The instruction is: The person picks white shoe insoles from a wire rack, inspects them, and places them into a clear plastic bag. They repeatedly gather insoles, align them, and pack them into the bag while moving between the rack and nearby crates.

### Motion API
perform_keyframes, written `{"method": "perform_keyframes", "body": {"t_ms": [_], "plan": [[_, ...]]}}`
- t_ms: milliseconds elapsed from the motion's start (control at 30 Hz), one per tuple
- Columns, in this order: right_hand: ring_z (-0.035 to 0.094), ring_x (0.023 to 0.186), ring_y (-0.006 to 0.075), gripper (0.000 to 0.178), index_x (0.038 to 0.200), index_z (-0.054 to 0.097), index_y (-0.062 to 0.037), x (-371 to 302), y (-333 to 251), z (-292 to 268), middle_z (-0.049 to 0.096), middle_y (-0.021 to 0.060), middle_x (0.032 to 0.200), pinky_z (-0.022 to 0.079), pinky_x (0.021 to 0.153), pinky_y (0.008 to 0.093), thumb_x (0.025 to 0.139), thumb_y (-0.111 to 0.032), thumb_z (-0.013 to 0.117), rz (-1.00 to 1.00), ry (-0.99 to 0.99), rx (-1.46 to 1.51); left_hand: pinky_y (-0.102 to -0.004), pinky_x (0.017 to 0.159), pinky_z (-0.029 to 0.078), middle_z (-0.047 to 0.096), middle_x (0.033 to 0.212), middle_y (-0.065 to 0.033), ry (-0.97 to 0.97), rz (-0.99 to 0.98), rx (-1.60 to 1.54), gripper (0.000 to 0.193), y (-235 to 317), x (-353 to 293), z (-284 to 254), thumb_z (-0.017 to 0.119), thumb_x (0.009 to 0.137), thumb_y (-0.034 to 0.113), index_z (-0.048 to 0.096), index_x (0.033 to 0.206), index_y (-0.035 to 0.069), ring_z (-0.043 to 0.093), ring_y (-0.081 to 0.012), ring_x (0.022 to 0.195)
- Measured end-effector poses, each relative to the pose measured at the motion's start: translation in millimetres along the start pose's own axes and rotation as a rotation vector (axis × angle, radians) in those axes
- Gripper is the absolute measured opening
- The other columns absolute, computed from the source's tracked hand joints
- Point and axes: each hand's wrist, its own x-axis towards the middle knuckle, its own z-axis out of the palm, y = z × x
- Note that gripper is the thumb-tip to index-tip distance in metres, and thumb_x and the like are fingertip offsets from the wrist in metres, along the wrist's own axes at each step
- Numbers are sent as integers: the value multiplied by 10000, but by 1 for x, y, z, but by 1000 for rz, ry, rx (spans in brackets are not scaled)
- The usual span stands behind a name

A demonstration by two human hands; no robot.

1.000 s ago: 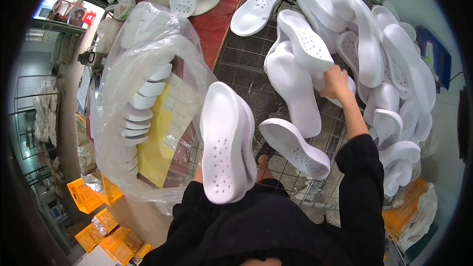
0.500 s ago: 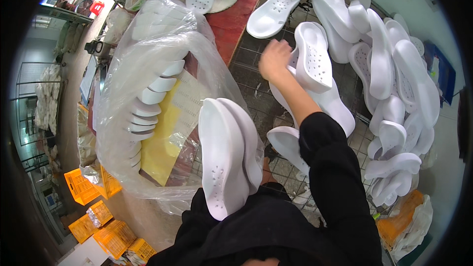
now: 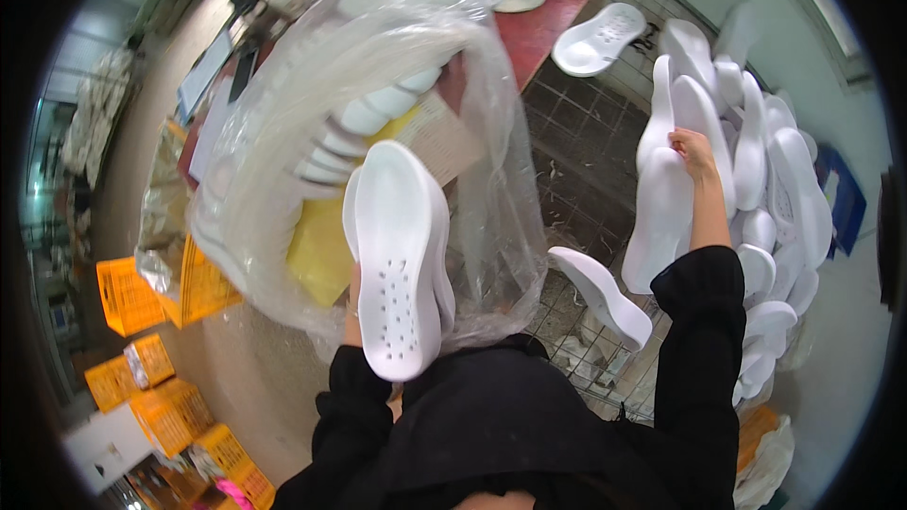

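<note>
A stack of white shoe soles (image 3: 387, 255) stands upright in front of my body, its nearest sole dotted with small holes. My left wrist (image 3: 353, 307) runs up behind that stack, which my left hand carries; its fingers are hidden. At the right, my right hand (image 3: 697, 153) has its fingers closed on the edge of a white shoe sole (image 3: 658, 217) beside the big pile of soles (image 3: 789, 179). Between my arms, a single sole (image 3: 600, 297) lies tilted on the wire grid. A large clear plastic bag (image 3: 501, 217) holds rows of soles (image 3: 364, 118) and a yellow sheet (image 3: 326, 246).
Another sole (image 3: 598, 40) lies on the far part of the wire grid (image 3: 586, 118). A red tabletop (image 3: 543, 24) is under the bag. Orange crates (image 3: 170, 411) stand on the floor at lower left. A blue bin (image 3: 841, 198) is by the right wall.
My right hand has moved right and closed on a sole by the pile. The held stack has turned and shifted left, showing my left wrist. The view has also shifted.
</note>
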Motion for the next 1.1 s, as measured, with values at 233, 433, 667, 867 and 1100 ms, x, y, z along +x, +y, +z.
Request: {"method": "perform_keyframes", "body": {"t_ms": [233,433,667,867,1100], "plan": [[567,802,52,360,1176,612,4,-146,-76,152,650,9,951,446,685,200,820,-13,561,-551,-286,132,-379,848,558,602,1177,-203,119,228,450,673,79,7,-2,628,848,373,418,1339,-35,655,-278,978],[495,604,62,227,931,672,25,-262,-28,320,592,-12,724,409,558,233,829,-123,533,262,-688,146,-374,1026,388,509,1279,-203,125,773,1464,951,90,48,-10,870,618,249,352,1358,-47,500,-299,1186],[541,656,104,281,952,663,65,-249,48,301,612,25,728,452,607,252,799,-125,524,95,-686,-67,-371,833,460,587,1013,-188,318,546,1726,711,88,63,-43,851,624,383,563,1103,-55,557,-290,956],[622,863,239,505,1218,545,23,-243,25,319,606,155,1084,499,748,349,793,-223,660,-464,-339,-351,-370,722,444,557,854,-152,432,644,1839,554,70,65,-51,788,683,431,634,947,-31,520,-283,804],[623,735,211,334,999,631,2,-225,10,367,636,122,915,499,672,341,797,-250,720,-488,-246,-157,-427,846,425,566,978,-220,421,704,1795,600,59,65,-54,738,721,425,589,1075,-36,504,-358,948]]}}
